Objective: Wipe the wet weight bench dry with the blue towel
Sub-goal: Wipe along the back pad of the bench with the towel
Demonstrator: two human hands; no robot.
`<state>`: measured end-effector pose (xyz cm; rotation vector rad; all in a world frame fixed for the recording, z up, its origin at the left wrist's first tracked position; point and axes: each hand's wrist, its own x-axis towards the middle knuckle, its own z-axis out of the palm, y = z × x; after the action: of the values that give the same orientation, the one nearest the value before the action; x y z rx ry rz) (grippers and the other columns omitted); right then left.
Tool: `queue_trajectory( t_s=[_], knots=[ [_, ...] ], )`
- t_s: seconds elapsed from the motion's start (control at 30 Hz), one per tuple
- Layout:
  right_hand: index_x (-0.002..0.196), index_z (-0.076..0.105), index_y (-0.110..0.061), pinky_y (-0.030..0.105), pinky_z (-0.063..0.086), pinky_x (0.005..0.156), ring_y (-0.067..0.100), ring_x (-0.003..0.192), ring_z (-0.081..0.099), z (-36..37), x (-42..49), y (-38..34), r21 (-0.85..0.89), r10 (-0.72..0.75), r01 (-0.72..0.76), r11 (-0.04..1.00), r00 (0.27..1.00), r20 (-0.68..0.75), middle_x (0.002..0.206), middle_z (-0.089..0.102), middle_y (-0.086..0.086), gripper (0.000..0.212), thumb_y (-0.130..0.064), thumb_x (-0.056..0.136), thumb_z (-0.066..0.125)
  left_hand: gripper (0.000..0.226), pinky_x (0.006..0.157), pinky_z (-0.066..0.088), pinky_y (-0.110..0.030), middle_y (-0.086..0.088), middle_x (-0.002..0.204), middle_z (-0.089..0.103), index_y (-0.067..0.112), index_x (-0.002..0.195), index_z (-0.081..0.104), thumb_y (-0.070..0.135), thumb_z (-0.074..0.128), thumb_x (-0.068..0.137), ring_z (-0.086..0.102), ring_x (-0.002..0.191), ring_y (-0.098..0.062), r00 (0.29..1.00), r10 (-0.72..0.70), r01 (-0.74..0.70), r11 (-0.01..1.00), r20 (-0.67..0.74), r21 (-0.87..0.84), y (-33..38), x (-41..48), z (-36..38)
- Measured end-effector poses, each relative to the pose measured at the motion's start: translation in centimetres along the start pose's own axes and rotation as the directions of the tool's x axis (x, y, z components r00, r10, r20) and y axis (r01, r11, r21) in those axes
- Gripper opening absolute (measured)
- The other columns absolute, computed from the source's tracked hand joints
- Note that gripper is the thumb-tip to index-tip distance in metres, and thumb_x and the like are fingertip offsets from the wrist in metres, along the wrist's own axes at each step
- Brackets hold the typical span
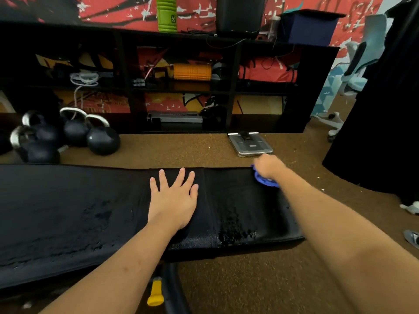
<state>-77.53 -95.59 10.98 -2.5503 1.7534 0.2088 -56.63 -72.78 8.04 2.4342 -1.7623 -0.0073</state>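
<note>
Forearms nearest; left hand (pixel 173 198) flat, splayed on bench (pixel 68 211); right hand (pixel 268 166) grips towel (pixel 266 181) at far right corner; bench runs leftward

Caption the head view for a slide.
Right hand wipes wet weight bench with blue towel; left hand braces flat.

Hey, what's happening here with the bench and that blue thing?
A person is drying a wet black weight bench. Their right hand presses a bunched blue towel onto the far corner of the shorter pad, while the left hand lies flat, fingers spread, on the bench beside the seam. Water droplets still glisten along the near edge, so wiping isn't finished.
</note>
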Motion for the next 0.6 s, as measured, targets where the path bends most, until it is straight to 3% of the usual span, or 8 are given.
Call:
queue_trajectory(
  t_s=[0.1,0.3,0.37,0.5,0.6],
  knots=[
    [0.112,0.064,-0.002,0.039,0.048,0.088,0.030,0.100,0.061,-0.6,-0.5,1.3,0.050,0.094,-0.095,0.994,0.995,0.023,0.117,0.063,0.017,0.030,-0.018,0.100,0.040,0.056,0.120,-0.005,-0.059,0.012,0.165,-0.007,0.039,0.156,-0.005,0.053,0.001,0.102,-0.014,0.149,-0.041,1.000,-0.003,0.003,1.000,0.002,0.006,0.1,0.2,0.0],
    [0.102,0.069,-0.004,0.045,0.054,0.086,0.032,0.096,0.064,-0.7,-1.6,-8.3,-0.015,-0.220,0.219,0.976,0.975,-0.043,0.108,0.067,0.015,0.028,-0.017,0.096,0.045,0.057,0.120,-0.004,-0.060,0.012,0.166,-0.005,0.038,0.157,-0.003,0.052,0.001,0.102,-0.012,0.150,-0.041,1.000,-0.005,0.005,1.000,0.001,0.020,0.3,0.4,0.0],
    [0.104,0.069,-0.004,0.045,0.051,0.091,0.030,0.101,0.062,-0.6,-3.7,-11.8,-0.015,-0.287,0.287,0.958,0.952,-0.105,0.112,0.066,0.013,0.029,-0.018,0.097,0.044,0.057,0.119,-0.004,-0.061,0.012,0.166,-0.005,0.038,0.157,-0.003,0.052,0.001,0.102,-0.012,0.150,-0.041,1.000,-0.007,0.006,1.000,0.008,0.018,0.3,0.5,0.0],
    [0.134,0.049,0.002,0.043,0.031,0.109,0.034,0.131,0.036,1.6,-8.3,-13.4,0.077,-0.257,0.284,0.956,0.933,-0.251,0.145,0.040,0.018,0.041,-0.019,0.101,0.035,0.056,0.119,-0.003,-0.061,0.012,0.166,-0.003,0.038,0.157,0.000,0.051,0.003,0.103,-0.010,0.150,-0.042,1.000,-0.011,0.011,1.000,0.013,0.007,0.3,0.5,-0.1],
    [0.145,0.038,0.000,0.043,0.021,0.119,0.032,0.147,0.018,4.1,-13.7,-12.2,0.200,-0.315,0.386,0.900,0.897,-0.311,0.158,0.023,0.017,0.049,-0.017,0.100,0.029,0.056,0.119,-0.004,-0.061,0.012,0.166,-0.003,0.037,0.157,0.000,0.050,0.004,0.103,-0.012,0.150,-0.042,1.000,-0.015,0.015,1.000,0.026,-0.003,0.3,0.4,-0.2]
  ],
)
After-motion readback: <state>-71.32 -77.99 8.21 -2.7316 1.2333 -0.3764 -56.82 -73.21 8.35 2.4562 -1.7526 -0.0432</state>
